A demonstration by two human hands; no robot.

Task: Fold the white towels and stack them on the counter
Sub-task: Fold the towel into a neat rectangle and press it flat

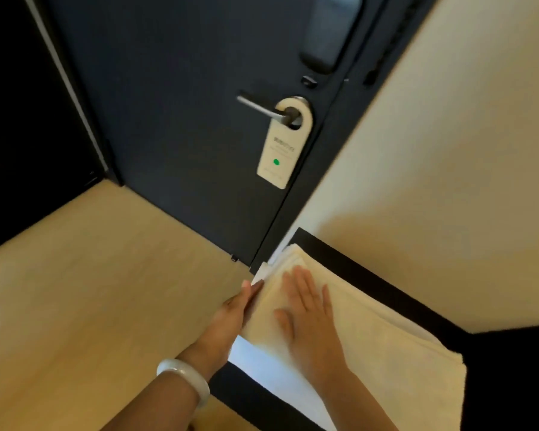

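Observation:
A stack of folded white towels (371,331) lies on a dark-edged counter (364,275) against the cream wall at the lower right. My right hand (308,318) rests flat on top of the stack, fingers straight and spread. My left hand (234,312) presses with straight fingers against the stack's left side edge. A white bangle sits on my left wrist. The stack's near right corner runs behind a dark shape at the frame's edge.
A dark door (184,119) with a metal lever handle (259,107) and a white door hanger (282,144) stands straight ahead. Light wooden floor (91,290) spreads to the left. The cream wall (448,150) rises behind the counter.

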